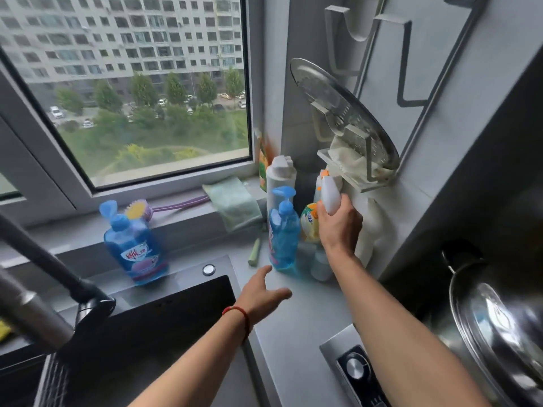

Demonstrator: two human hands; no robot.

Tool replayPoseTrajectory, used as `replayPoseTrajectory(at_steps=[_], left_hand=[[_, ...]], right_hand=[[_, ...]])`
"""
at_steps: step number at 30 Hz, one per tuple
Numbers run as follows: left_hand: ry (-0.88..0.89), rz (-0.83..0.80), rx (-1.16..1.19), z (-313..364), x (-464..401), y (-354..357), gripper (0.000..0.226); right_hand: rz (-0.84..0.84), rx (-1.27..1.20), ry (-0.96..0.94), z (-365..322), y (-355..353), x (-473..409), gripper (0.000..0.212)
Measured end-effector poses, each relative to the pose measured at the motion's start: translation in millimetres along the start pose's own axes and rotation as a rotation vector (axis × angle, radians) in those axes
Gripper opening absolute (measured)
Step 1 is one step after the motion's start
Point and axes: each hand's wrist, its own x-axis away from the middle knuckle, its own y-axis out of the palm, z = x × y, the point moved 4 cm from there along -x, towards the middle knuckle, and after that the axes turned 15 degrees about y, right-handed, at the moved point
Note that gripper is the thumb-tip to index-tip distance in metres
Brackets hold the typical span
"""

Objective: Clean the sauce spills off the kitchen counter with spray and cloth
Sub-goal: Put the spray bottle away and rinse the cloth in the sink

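1. White plastic marks your target: the spray bottle [330,195] stands in the counter's back corner, crowded by the blue pump bottle [283,230], and your right hand [339,224] is wrapped round its neck.
2. Lift it straight up so the neighbouring bottles stay standing.
3. Your left hand [261,292] hovers over the grey counter [293,318], fingers spread and holding nothing; use it to steady the pump bottle.
4. The green cloth [235,201] lies on the windowsill; take it next.
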Motion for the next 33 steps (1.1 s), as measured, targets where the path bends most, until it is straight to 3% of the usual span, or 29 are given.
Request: replayPoseTrajectory(at_steps=[2,9,13,16,19,24,28,33], left_hand=[[-0.074,0.019,0.276,8.4,-9.9,-3.1,0.076],[-0.227,0.105,0.662,12.6,-39.3,-4.7,0.063],[-0.259,0.12,0.655,1.4,-45.2,-2.7,0.04],[-0.317,0.131,0.636,-10.5,-42.0,-0.3,0.063],[-0.339,0.148,0.626,-19.0,-35.5,-1.5,0.066],[-0.373,0.204,0.585,-31.0,-19.0,-6.5,0.035],[-0.391,0.251,0.561,-38.3,6.4,-5.9,0.017],[-0.308,0.38,0.53,-51.5,41.6,-12.0,0.027]], right_hand=[[-0.025,0.086,0.021,2.1,14.4,-8.9,0.033],[-0.141,0.322,0.001,9.8,55.7,-27.5,0.034],[-0.143,0.53,-0.117,14.1,69.8,-33.9,0.036],[-0.133,0.584,-0.189,22.5,76.9,-34.0,0.035],[-0.115,0.599,-0.26,26.8,79.7,-34.9,0.034],[-0.095,0.568,-0.346,26.0,73.0,-27.7,0.031],[-0.134,0.514,-0.291,25.2,53.5,-13.5,0.033],[-0.149,0.266,-0.13,20.2,29.3,17.9,0.03]])
